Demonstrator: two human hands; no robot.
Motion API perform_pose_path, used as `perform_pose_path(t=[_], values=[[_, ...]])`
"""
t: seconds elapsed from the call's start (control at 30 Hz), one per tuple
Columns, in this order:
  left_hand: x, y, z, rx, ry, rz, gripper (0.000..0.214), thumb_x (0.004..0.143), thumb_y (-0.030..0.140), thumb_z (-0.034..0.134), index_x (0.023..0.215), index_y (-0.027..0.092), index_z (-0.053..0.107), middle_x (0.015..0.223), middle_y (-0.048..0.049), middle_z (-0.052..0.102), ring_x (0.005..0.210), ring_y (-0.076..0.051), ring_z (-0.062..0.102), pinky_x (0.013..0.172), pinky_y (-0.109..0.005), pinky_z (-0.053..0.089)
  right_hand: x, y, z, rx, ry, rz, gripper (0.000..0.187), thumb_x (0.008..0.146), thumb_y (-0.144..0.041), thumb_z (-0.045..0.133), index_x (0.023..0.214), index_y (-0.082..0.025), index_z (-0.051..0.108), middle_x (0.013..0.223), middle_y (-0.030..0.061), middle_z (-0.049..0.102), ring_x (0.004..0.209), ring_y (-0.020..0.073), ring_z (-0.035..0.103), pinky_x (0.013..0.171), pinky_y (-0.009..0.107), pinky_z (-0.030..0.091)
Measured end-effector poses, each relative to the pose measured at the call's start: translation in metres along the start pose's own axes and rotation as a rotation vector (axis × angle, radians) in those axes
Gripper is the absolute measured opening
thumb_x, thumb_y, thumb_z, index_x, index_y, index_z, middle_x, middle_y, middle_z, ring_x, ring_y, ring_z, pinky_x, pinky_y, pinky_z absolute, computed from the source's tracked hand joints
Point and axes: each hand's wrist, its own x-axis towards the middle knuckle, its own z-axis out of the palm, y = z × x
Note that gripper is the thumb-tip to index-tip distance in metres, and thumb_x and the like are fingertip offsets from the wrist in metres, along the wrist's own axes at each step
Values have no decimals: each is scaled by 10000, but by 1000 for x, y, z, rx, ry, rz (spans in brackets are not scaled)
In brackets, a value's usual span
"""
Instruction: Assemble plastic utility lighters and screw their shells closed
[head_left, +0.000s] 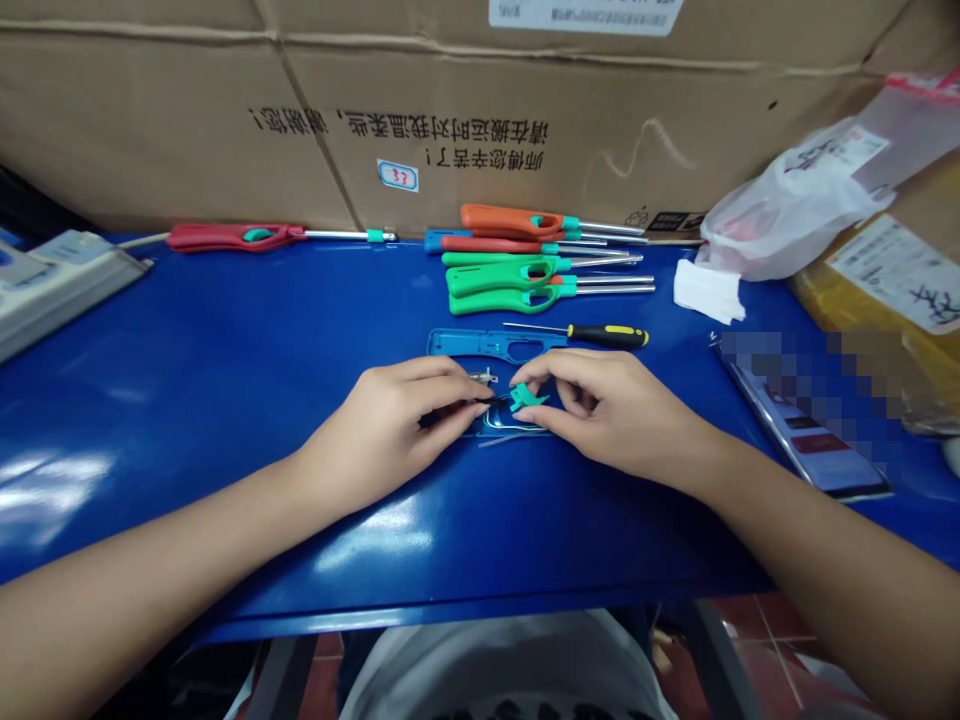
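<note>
Between the thumb and forefinger of my right hand point(607, 400) is a small teal-green lighter trigger point(527, 398). My left hand point(405, 412), to its left, pinches a small black part point(493, 401); its fingers cover much of it. The black part and the trigger are very close, and I cannot tell whether they touch. Beneath both hands lies a blue lighter shell half point(491, 432) with a thin pale wire or tube in it, partly hidden. A small metal fitting point(486, 378) shows just beyond my left fingertips. Farther back rests another blue shell half point(469, 343).
A black-and-yellow screwdriver point(607, 335) lies behind the hands. Several long-nosed lighters point(502, 298) are stacked farther back, and a red one point(232, 237) lies left. A power strip point(67, 280), a cardboard box point(420, 90), a plastic bag point(787, 210) and a phone-like item point(810, 430) surround the table.
</note>
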Motion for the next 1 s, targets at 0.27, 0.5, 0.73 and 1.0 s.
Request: perform_pose_path(t=[0.27,0.5,0.73,1.0], values=[[0,1,-1,-7,44,21,143,948,123,682,1052,146,777,1001,-49,777,910,-124,741,848,-197,576,0,-1,3,-33,-23,38,200,827,-298,819,992,-197,769,737,-44,652,534,76,411,570,247,345],[0,6,3,-57,116,2,134,929,146,724,1051,138,776,980,-47,799,891,-124,748,833,-195,581,1,-5,8,97,-13,81,241,785,-349,862,936,-201,746,771,-49,688,532,70,410,554,251,336],[0,2,6,-97,149,-22,121,908,170,757,1024,170,792,969,-30,817,890,-150,747,836,-253,592,0,-4,11,105,45,38,216,800,-320,853,937,-185,754,739,-51,675,513,60,371,534,244,332],[-1,1,8,-149,155,-63,108,893,162,769,990,178,814,967,-23,826,900,-154,767,847,-247,610,-1,-2,12,122,68,15,213,796,-333,861,902,-183,753,718,-52,666,515,55,381,526,241,347]])
